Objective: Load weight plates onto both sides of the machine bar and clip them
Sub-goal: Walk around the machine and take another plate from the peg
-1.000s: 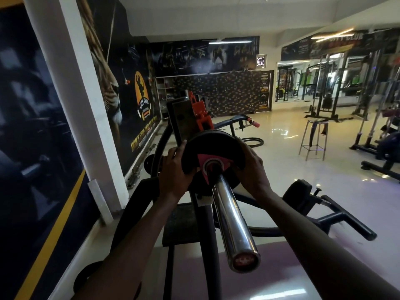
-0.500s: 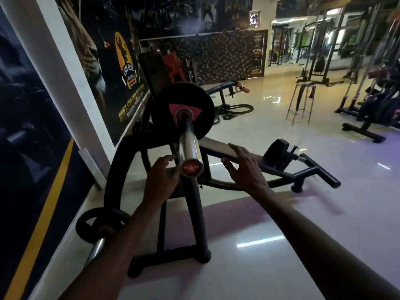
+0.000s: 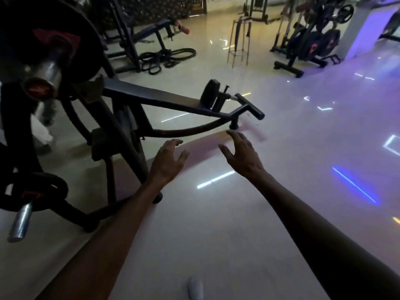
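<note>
A black weight plate [image 3: 71, 22] with a red centre sits on the chrome machine bar [image 3: 46, 73] at the upper left, the bar's red end cap facing me. A second plate [image 3: 39, 187] rests on a lower chrome peg [image 3: 20, 221] at the left edge. My left hand [image 3: 168, 161] and my right hand [image 3: 242, 154] hang over the bare floor to the right of the machine, both with fingers spread and holding nothing. No clip is visible.
The machine's black frame and long arm with a round pad [image 3: 211, 94] reach out toward the right. A plate rack [image 3: 311, 44] holding several plates stands at the far right, near a metal stool [image 3: 239, 35]. A bench [image 3: 151, 29] and coiled ropes [image 3: 166, 58] lie behind.
Both hands let go of the plate on the bar and pulled back. My view has swung right and down, away from the machine toward the floor.
</note>
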A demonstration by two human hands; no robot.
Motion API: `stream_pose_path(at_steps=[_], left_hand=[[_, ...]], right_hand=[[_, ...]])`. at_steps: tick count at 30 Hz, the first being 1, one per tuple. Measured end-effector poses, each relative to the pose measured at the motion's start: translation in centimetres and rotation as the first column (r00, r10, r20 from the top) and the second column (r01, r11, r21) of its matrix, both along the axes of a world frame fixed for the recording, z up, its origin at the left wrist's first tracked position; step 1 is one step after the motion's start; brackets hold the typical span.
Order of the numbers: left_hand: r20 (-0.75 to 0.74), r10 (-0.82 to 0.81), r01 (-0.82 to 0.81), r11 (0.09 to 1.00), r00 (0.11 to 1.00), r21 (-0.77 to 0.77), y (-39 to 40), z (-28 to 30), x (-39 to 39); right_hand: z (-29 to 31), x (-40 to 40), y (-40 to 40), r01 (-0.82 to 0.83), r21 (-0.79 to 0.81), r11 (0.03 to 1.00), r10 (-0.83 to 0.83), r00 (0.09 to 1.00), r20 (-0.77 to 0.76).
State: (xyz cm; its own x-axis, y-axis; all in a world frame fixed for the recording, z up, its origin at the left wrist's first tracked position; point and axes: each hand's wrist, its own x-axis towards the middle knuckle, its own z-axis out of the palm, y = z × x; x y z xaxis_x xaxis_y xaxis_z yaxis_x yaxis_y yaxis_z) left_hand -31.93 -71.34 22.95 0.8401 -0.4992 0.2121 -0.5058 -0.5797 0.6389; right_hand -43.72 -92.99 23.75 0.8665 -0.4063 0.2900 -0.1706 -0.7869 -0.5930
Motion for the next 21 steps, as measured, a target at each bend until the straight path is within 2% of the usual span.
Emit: stream_pose_path(at_steps=[9, 15, 21], left_hand=[[-0.032, -0.248, 0.25, 0.96, 0.968, 0.13, -19.1, -5.4, 3.2], [-0.096, -0.366, 0.378, 0.902, 0.926, 0.207, -33.0, -7.5, 7.9], [-0.115, -0.455, 0.469, 0.852, 0.883, 0.232, -46.2, -7.2, 14.7]], right_hand=[[-5.4, -4.0, -15.9, 0.311, 0.032, 0.95, -0.304, 0.943, -0.137], [-7.0, -1.1, -27.1, 0.428, 0.009, 0.904, -0.416, 0.881, -0.225], [-6.9, 3.5, -37.5, 0.502, 0.003, 0.865, -0.487, 0.84, -0.238]])
